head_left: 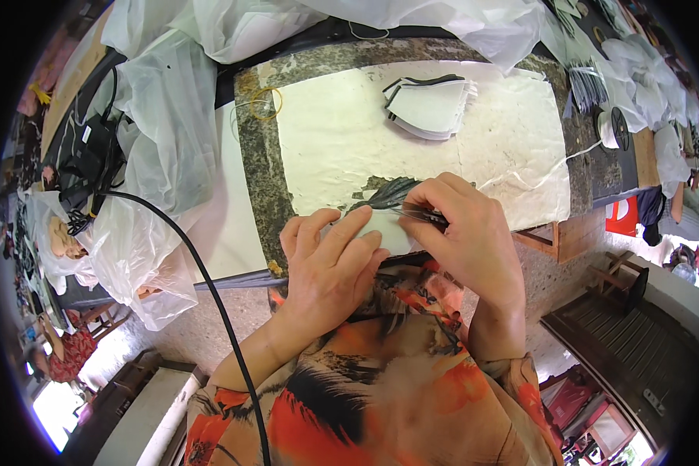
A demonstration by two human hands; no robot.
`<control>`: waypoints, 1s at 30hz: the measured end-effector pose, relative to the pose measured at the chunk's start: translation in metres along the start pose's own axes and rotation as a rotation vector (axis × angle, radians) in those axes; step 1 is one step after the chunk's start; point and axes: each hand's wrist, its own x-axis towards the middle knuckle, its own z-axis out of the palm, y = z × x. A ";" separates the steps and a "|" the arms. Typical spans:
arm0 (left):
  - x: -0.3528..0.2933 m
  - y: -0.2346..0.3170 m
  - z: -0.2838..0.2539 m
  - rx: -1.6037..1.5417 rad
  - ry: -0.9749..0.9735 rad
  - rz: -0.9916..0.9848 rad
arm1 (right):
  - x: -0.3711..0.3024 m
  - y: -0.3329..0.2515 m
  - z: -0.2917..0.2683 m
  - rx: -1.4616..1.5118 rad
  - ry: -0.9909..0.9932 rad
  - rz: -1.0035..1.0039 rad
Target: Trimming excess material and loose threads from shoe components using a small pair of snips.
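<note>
At the near edge of the work surface, my left hand (326,252) lies with stretched fingers over a pale, flat piece (390,231), pressing on it. My right hand (466,225) is closed, thumb and fingers pinching a thin dark strip-like thing (433,217) over the right side of that piece; its exact kind is partly hidden by the fingers. A dark, crumpled strip (392,193) lies just beyond the fingertips. Farther back sits a stack of pale curved pieces (429,109) with black edging.
A worn cream sheet (334,116) covers the mottled board (260,186). Clear plastic bags (167,132) crowd the left and far sides. A white tape roll (612,129) trails tape from the right. One black cable (202,268) crosses near my left arm. A yellow band (266,104) lies far left.
</note>
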 end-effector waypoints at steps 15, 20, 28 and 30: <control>0.006 0.006 -0.005 0.058 -0.064 -0.028 | 0.005 0.014 -0.004 -0.087 0.026 -0.053; 0.011 0.009 -0.010 0.052 -0.121 -0.046 | 0.009 0.019 -0.011 -0.137 -0.028 -0.064; 0.023 0.014 -0.018 0.068 -0.223 -0.046 | 0.017 0.024 -0.022 -0.194 -0.099 -0.016; 0.025 0.015 -0.019 0.071 -0.242 -0.042 | 0.017 0.025 -0.022 -0.194 -0.097 -0.027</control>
